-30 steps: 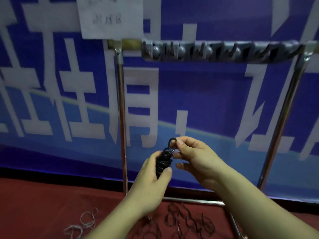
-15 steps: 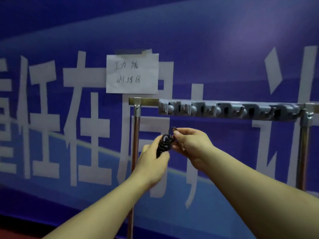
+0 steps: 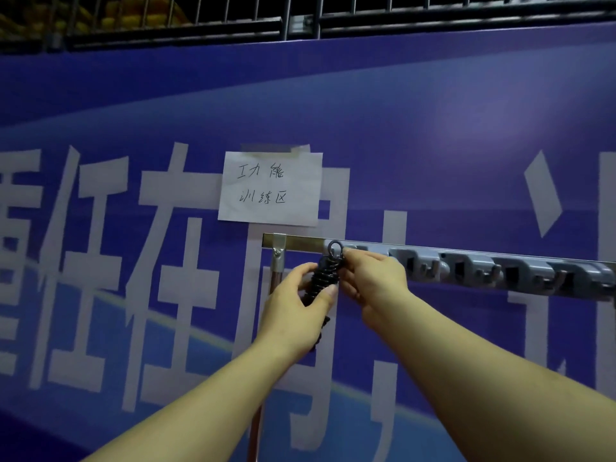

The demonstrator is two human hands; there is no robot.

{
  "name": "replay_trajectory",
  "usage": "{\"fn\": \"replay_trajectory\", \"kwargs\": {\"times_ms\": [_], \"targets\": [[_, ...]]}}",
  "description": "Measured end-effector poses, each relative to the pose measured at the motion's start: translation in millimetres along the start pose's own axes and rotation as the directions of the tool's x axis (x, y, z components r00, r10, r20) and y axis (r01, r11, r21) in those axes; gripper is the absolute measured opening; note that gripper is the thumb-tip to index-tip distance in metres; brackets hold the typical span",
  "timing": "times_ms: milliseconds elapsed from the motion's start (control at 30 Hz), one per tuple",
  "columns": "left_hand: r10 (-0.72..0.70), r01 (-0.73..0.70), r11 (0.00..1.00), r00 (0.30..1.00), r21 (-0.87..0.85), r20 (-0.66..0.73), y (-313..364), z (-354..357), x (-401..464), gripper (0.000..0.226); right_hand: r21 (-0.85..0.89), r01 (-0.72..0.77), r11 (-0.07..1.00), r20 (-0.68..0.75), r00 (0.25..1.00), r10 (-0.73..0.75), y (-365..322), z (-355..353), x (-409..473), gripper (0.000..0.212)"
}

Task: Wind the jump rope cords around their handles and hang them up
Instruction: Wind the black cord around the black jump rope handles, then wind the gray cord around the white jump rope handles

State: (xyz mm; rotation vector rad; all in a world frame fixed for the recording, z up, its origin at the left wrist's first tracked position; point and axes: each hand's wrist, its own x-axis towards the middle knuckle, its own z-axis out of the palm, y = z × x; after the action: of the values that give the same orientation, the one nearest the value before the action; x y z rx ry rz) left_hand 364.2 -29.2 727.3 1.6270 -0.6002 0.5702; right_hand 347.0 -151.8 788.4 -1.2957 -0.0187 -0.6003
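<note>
A black jump rope, its cord wound tightly round the handles, is held up against the left end of a grey hook rail. My left hand grips the wound bundle from below. My right hand pinches the small cord loop at the bundle's top, and that loop lies over the rail's leftmost hook. The lower end of the bundle is hidden behind my left palm.
The rail is mounted on a metal rack bar with an upright post at its left. Several bare hooks run to the right. Behind is a blue banner with a taped paper note; a railing runs above.
Both hands have risen from low over the floor to the rail's left end, carrying the wound rope. The loop now sits at the first hook. The view has tilted upward.
</note>
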Motion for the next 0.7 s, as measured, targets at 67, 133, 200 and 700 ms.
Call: {"fn": "replay_trajectory", "kwargs": {"times_ms": [67, 133, 200, 700], "targets": [[-0.003, 0.003, 1.000, 1.000, 0.013, 0.006, 0, 1, 5, 0.037, -0.045, -0.004, 0.999, -0.015, 1.000, 0.004, -1, -1, 4, 0.016], [-0.021, 0.021, 1.000, 1.000, 0.019, -0.004, -4, 2, 5, 0.033, -0.079, -0.030, 0.996, -0.038, 0.999, 0.027, 1, 0, 7, 0.014], [-0.067, 0.068, 0.997, 0.998, 0.027, -0.010, -10, 4, 0, 0.028, -0.091, -0.074, 0.993, -0.059, 0.996, 0.069, 8, 0, 8, 0.010], [-0.477, 0.475, 0.868, 0.879, 0.144, -0.018, -99, 42, -133, 0.069, -0.369, -0.237, 0.899, -0.180, 0.967, 0.181, 149, -146, -99, 0.014]]}}
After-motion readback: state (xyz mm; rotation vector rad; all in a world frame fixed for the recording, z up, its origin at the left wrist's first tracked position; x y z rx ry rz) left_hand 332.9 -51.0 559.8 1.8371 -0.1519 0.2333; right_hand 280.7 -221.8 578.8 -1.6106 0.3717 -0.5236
